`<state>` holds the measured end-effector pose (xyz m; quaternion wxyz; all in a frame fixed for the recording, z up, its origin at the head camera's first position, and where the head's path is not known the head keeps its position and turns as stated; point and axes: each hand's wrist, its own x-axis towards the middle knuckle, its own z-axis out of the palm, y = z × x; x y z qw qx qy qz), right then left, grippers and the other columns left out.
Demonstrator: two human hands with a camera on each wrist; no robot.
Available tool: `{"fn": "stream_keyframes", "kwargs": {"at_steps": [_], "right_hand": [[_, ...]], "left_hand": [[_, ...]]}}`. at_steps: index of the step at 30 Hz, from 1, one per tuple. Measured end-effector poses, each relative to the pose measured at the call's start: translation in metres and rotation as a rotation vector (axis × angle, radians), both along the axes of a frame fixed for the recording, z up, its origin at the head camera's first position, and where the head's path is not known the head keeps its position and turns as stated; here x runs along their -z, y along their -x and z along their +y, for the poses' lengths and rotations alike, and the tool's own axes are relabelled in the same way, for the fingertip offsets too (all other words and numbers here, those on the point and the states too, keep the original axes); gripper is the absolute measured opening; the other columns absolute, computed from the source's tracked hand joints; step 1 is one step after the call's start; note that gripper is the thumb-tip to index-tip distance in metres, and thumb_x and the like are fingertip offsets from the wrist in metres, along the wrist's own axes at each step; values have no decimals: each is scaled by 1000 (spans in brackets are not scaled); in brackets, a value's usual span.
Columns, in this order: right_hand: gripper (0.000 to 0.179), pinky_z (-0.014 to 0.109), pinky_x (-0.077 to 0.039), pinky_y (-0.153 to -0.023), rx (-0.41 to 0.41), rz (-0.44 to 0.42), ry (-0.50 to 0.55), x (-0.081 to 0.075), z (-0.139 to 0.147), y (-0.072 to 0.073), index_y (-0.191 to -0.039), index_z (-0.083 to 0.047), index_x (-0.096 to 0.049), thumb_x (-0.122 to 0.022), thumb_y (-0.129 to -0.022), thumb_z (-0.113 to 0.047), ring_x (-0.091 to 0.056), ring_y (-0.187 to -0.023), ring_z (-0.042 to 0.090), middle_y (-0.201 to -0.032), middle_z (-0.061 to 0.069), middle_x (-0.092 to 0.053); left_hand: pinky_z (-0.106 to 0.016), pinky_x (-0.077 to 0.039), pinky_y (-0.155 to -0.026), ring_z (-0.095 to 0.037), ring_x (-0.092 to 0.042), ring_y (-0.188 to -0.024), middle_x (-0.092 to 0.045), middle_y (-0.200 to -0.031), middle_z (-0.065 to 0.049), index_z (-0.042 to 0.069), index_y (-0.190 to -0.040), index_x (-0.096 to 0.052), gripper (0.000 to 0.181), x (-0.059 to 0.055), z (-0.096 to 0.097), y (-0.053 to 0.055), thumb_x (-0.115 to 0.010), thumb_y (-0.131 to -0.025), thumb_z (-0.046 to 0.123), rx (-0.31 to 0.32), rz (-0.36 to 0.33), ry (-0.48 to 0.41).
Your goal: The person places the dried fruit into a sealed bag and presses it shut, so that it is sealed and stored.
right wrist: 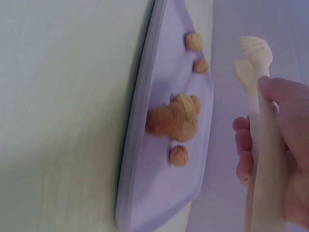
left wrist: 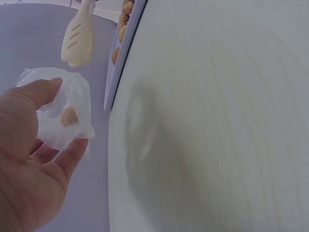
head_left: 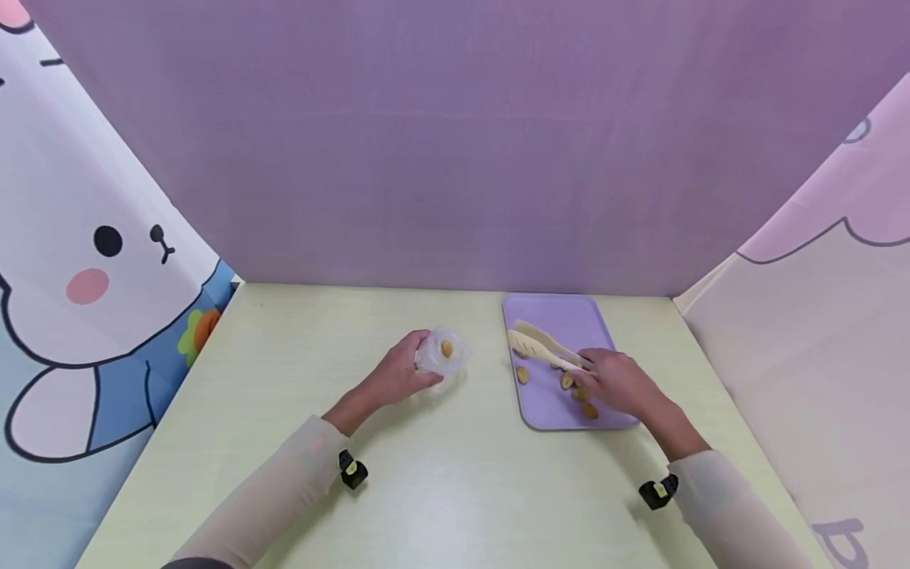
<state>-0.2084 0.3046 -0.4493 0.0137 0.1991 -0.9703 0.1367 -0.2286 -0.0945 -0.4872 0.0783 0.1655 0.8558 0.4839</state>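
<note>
My left hand [head_left: 398, 374] holds a clear plastic bag [left wrist: 77, 92] by its sides, thumb on one side and fingers on the other. Inside the bag shows one brown, rough nut-like piece [left wrist: 68, 117]. To the right, my right hand [head_left: 620, 381] grips cream-coloured tongs [right wrist: 270, 169] with slotted heads. The heads point left over the lilac tray [head_left: 558, 312], slightly apart, with nothing between them in the right wrist view. Several more nut-like pieces [right wrist: 178, 155] lie on the tray, some bunched together, partly under the tongs and hand in the head view.
The tray stands on a pale wood-grain table [head_left: 441, 474], near its back edge. A purple curtain [head_left: 455, 158] rises behind the table. Printed cloth panels, with a cartoon animal [head_left: 107, 300] on the left one, close off both sides.
</note>
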Motion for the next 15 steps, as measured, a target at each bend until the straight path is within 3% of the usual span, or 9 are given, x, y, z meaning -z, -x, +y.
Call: {"fn": "stream_keyframes", "kwargs": {"at_steps": [7, 15], "right_hand": [[42, 42, -54, -67, -14, 92, -31, 3, 16, 2, -124, 3, -66, -73, -93, -24, -61, -76, 20, -103, 14, -73], [35, 35, -46, -59, 35, 69, -28, 11, 28, 4, -119, -4, -70, -74, -92, -26, -55, -69, 16, -90, 6, -72]], "left_hand": [[-49, -55, -99, -31, -60, -119, -57, -135, -16, 1, -147, -41, 76, 0, -1, 0, -81, -84, 15, 3, 28, 5], [-49, -55, -99, -30, -60, -118, -58, -135, -16, 1, -147, -42, 76, -1, 0, -1, -82, -84, 15, 9, 26, -4]]}}
